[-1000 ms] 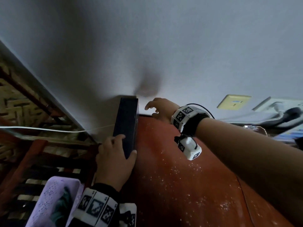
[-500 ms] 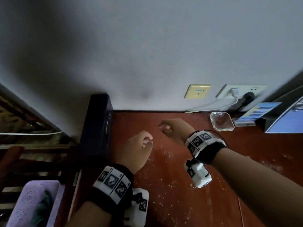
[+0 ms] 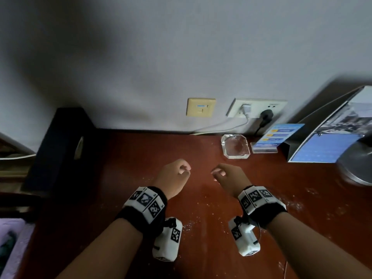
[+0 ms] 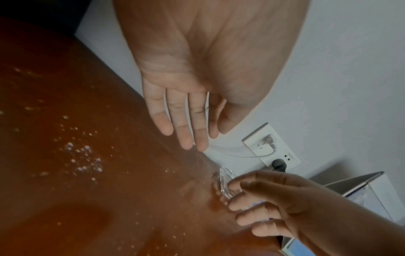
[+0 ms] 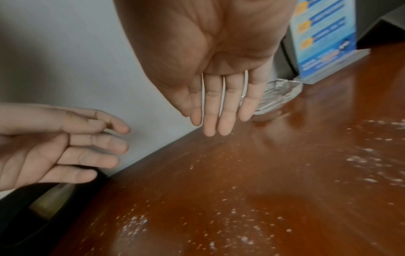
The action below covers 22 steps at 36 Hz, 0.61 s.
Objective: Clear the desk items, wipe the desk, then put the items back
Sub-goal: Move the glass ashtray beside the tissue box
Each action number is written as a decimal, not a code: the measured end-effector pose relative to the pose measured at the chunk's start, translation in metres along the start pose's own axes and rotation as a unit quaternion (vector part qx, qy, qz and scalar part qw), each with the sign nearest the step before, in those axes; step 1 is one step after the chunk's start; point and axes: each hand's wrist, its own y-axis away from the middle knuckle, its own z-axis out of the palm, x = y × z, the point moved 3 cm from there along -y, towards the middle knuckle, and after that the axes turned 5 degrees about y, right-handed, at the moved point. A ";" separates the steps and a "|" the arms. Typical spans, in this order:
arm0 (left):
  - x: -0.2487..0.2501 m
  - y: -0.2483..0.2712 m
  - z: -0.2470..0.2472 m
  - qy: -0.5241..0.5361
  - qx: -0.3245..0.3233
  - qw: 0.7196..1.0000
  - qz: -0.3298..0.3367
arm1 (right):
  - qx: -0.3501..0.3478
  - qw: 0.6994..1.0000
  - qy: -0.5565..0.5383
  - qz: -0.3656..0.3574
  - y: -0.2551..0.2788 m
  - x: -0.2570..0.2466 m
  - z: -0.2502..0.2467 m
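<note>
1. Reddish-brown wooden desk (image 3: 201,150) is lying beneath both hands, with white specks (image 3: 189,224) scattered over it under the wrists.
2. Left hand (image 3: 174,174) is hovering above the desk, its fingers loosely bent and relaxed, holding nothing.
3. Right hand (image 3: 228,176) is hovering near the left one, fingertips pointing toward it without touching. Its fingers are also hanging relaxed, gripping nothing.
4. Black rectangular box with an oval opening (image 3: 60,150) is standing well to the left of the left hand, at the desk's end against the grey wall (image 3: 181,57).
5. Square clear glass ashtray (image 3: 235,146) is sitting beyond the right hand, close to the wall and apart from the fingers.
6. Blue printed card in a clear stand (image 3: 275,135) is standing just right of the ashtray, farther from the right hand.
7. White wall socket (image 3: 257,107), with one white and one black plug in it, is sitting on the wall beyond the ashtray.
</note>
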 end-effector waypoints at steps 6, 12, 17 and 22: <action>0.014 -0.027 0.037 0.048 -0.074 0.995 -0.051 | 0.002 0.995 -0.063 0.076 -0.013 0.052 -0.017; 0.027 -0.057 0.065 0.087 -0.091 0.988 -0.090 | 0.026 0.980 -0.122 0.156 -0.029 0.093 -0.034; 0.032 -0.078 0.082 0.142 -0.088 0.976 -0.138 | 0.034 0.976 -0.105 0.185 -0.047 0.113 -0.046; 0.029 -0.107 0.096 0.111 -0.064 0.980 -0.153 | 0.030 0.978 -0.068 0.197 -0.069 0.118 -0.057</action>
